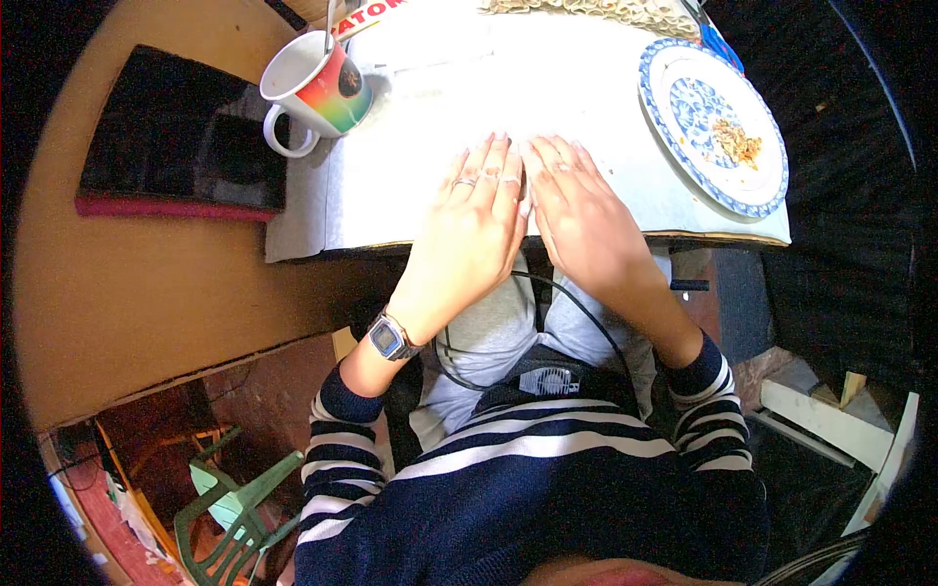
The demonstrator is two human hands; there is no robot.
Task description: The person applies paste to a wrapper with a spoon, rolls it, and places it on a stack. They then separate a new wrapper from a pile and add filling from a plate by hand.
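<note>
My left hand [474, 220] lies palm down near the front edge of the white-covered table [489, 88], its fingers stretched out. It wears a ring, and whitish marks show on its fingers. A digital watch [388, 337] is strapped on that wrist. Beside it, my right hand [589, 220] rests palm down too, fingers straight and the thumb sides of both hands close together. Neither holds anything visible. Left of the hands, a mug [337, 93] with a rainbow print stands with a thin handle sticking out of it. To the right, a blue-and-white plate [657, 112] carries crumbly food scraps [735, 145].
A dark flat device [176, 137] with a red edge lies on the brown wooden surface [117, 293] at left. Beige curled pieces [606, 12] line the table's far side. A black cable [596, 317] loops over my lap. Below left is a green plastic chair [239, 503].
</note>
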